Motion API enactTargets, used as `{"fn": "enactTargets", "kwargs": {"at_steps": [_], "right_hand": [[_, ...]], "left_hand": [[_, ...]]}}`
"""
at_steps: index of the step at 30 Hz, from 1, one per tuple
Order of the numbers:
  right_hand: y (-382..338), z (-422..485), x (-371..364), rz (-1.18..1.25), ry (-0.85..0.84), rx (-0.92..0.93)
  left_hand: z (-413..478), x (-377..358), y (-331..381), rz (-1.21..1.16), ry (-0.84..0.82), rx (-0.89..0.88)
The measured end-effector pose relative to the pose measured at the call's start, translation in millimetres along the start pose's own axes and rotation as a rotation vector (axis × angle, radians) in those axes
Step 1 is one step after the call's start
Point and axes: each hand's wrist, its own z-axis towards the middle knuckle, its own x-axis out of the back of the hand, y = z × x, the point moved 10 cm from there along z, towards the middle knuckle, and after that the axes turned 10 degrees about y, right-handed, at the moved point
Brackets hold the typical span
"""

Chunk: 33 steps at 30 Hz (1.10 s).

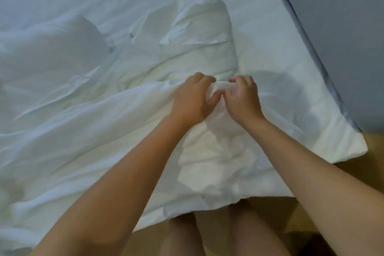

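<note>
Item: duvet (116, 122), white, rumpled, spread over bed (259, 27) near its corner. We pinch raised fold (222, 89) mid-duvet: left hand (192, 100) curled round it, right hand (242, 100) likewise, thumbs nearly touching. We judge it soft, light, limp, not slippery; best taken at bunched edge or corners. Pillow (52, 48) far left. Floor (372, 172) beyond corner.

Duvet (99, 135) on bed (259, 16), wall (342, 27) at right
</note>
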Motion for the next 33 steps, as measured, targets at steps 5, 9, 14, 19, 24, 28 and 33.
{"fn": "enactTargets", "kwargs": {"at_steps": [5, 9, 14, 19, 24, 28, 33], "right_hand": [[19, 54, -42, 0.136, -0.071, -0.4], [38, 66, -61, 0.214, -0.075, -0.52], [54, 72, -71, 0.647, 0.048, -0.921], [48, 86, -71, 0.554, 0.123, -0.795], [0, 90, -54, 0.512, 0.181, -0.429], [-52, 94, -19, 0.443, 0.234, -0.19], [-173, 76, 12, 0.54, 0.214, 0.086]], "left_hand": [[49, 3, -69, 0.294, 0.008, 0.188], [78, 0, -91, 0.409, 0.025, 0.206], [109, 7, -81, 0.413, 0.148, 0.057], [127, -36, -116, 0.274, -0.29, 0.307], [119, -31, -107, 0.137, -0.282, 0.249], [115, 26, -105, -0.305, -0.116, 0.432], [114, 150, -80, -0.548, 0.102, 0.389]]}}
